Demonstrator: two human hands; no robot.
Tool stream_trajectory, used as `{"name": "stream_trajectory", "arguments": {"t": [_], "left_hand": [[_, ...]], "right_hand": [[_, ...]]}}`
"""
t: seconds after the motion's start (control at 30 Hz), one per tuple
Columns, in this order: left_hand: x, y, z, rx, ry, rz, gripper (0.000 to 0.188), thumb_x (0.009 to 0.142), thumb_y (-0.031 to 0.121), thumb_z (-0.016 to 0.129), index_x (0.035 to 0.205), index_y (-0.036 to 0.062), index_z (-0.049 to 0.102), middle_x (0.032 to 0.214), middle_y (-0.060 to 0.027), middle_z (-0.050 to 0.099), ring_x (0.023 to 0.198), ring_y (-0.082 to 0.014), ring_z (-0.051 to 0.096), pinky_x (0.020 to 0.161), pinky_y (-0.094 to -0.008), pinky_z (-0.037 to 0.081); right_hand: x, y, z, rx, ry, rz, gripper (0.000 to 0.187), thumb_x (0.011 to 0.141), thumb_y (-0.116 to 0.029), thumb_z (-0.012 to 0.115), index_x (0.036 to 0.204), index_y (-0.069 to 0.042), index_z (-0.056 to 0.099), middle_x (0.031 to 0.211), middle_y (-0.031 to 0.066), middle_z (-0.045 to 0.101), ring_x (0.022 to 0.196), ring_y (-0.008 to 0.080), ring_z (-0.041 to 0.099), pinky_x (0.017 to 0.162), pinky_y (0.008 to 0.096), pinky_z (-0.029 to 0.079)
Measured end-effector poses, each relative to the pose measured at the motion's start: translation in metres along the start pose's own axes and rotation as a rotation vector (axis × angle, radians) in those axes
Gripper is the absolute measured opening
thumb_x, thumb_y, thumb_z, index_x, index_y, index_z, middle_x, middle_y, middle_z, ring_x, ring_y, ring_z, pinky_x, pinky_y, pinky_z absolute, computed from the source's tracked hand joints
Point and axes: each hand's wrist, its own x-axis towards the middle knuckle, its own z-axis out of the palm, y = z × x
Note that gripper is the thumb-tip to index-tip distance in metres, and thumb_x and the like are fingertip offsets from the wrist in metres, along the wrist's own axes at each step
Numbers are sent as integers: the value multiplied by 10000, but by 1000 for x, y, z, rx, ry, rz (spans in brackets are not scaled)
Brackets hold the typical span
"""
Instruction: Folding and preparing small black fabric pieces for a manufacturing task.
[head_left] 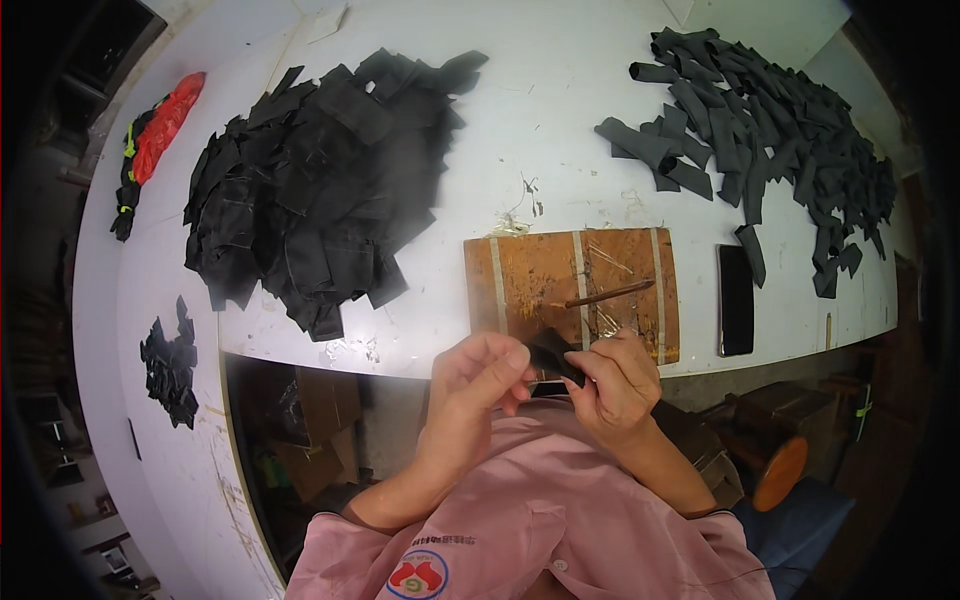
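Between my two hands, just off the table's front edge, is a small black fabric piece. My left hand pinches its left end with thumb and forefinger. The right end is gripped by my right hand, thumb and fingers closed on it. Behind my hands lies a brown wooden board with pale tape strips across it. A thin brown stick with a pointed end rests slantwise on the board.
A large heap of flat black fabric pieces covers the left of the table. Rolled dark fabric tubes spread over the far right. A black phone lies right of the board. A smaller black pile and a red plastic bag sit far left.
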Motion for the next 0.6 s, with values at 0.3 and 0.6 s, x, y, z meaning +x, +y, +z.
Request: {"name": "stream_trajectory", "arguments": {"t": [0.3, 0.6], "left_hand": [[6, -4, 0, 161, 42, -45, 45, 779, 53, 588, 795, 12, 580, 647, -23, 575, 527, -58, 508, 450, -159, 368], [2, -10, 7, 762, -95, 415, 44, 764, -5, 567, 774, 11, 527, 622, -23, 505, 522, -48, 463, 464, -194, 375]], "right_hand": [[-2, 2, -5, -64, -107, -150, 343, 440, -9, 631, 780, 12, 585, 733, 99, 483, 570, 242, 457, 479, 316, 388], [4, -8, -9, 519, -186, 500, 188, 710, -26, 647, 892, 5, 607, 729, 62, 540, 613, 141, 543, 550, 224, 446]]}}
